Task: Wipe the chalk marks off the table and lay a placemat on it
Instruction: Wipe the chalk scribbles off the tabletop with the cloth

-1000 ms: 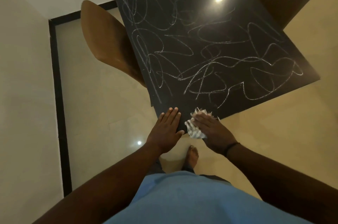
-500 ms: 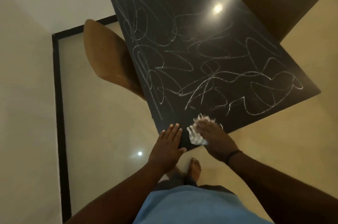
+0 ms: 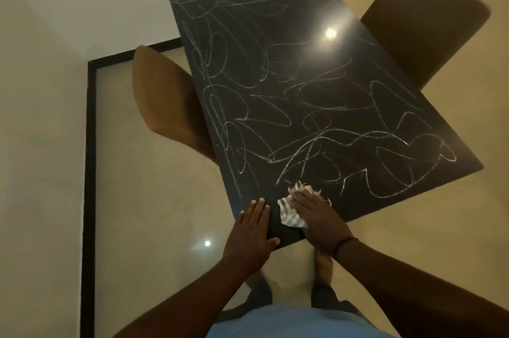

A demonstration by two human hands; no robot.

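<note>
The black bench (image 3: 316, 70) is showing white chalk marks (image 3: 303, 128) all over its top. At the near corner, the left hand (image 3: 252, 233) is lying flat on the bench with its fingers straight, holding nothing. Just beside it, the right hand (image 3: 316, 216) is pressing a striped cloth (image 3: 289, 213) down on the bench with its fingers straight. The cloth is sitting near the near edge, touching the closest chalk marks. A brown chair (image 3: 165, 100) is standing at the left edge, and another chair (image 3: 424, 20) at the right edge.
</note>
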